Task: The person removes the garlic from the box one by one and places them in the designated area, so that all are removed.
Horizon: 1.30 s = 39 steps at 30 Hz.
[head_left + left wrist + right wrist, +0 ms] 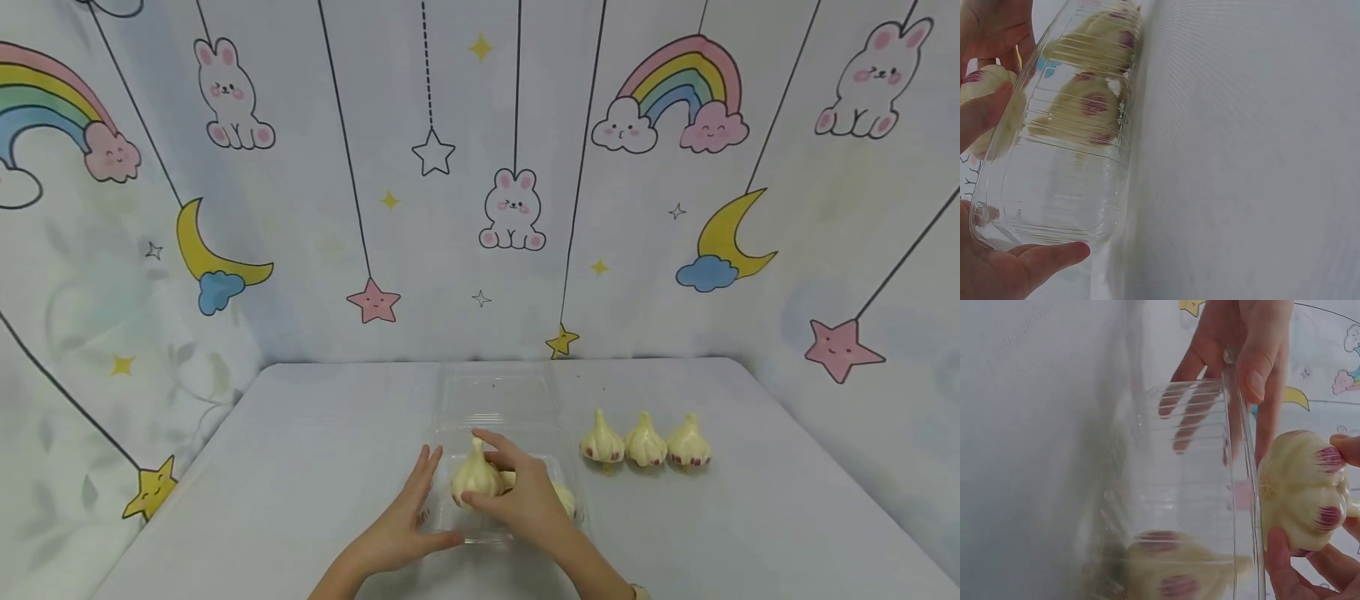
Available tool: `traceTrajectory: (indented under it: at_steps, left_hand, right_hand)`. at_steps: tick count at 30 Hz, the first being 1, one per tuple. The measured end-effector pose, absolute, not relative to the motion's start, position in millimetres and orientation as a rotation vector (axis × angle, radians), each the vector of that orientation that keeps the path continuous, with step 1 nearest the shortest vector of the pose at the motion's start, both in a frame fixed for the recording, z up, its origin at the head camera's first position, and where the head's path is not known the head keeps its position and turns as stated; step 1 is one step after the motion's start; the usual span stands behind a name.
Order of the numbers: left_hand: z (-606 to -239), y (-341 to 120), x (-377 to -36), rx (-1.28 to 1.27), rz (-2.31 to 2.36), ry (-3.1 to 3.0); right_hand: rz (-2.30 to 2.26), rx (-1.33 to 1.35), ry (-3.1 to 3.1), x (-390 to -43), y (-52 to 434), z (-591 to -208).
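A clear plastic clamshell box [459,525] lies open at the table's front middle, its lid [498,392] laid back. My right hand [525,492] holds a white garlic bulb with purple streaks [476,477] just above the box's left part; thumb and fingers pinch this bulb [1300,487]. My left hand [408,517] rests with straight fingers against the box's left wall [1179,481], thumb [1259,369] at the rim. Two more bulbs [1085,106] [1107,37] lie inside the box. My left palm [1016,269] lies at the box's corner [1047,212].
Three garlic bulbs [602,443] [645,443] [688,443] stand in a row on the grey table [750,517], to the right of the box. Cartoon-printed cloth walls [480,208] close in the back and both sides.
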<state>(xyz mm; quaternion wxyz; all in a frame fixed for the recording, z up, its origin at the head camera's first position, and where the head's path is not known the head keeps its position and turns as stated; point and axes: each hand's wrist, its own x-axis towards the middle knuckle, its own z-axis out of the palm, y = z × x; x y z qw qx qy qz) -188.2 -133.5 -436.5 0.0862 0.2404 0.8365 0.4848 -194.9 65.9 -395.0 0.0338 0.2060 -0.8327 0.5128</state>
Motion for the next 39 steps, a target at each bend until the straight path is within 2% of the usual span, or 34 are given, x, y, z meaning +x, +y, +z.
traceTrajectory:
  at_steps: [12, 22, 39]
  left_hand:
    - [-435, -135, -182, 0.695, 1.487, 2.466]
    - [-436, -136, -180, 0.707, 1.467, 2.490]
    - [-431, -133, -178, 0.698, 1.434, 2.524]
  right_hand:
    - [1.632, 0.543, -2.539, -179, 85, -358]
    - [1.645, 0.379, -2.516, -195, 114, -380]
    - [1.582, 0.319, -2.522, -198, 152, -380]
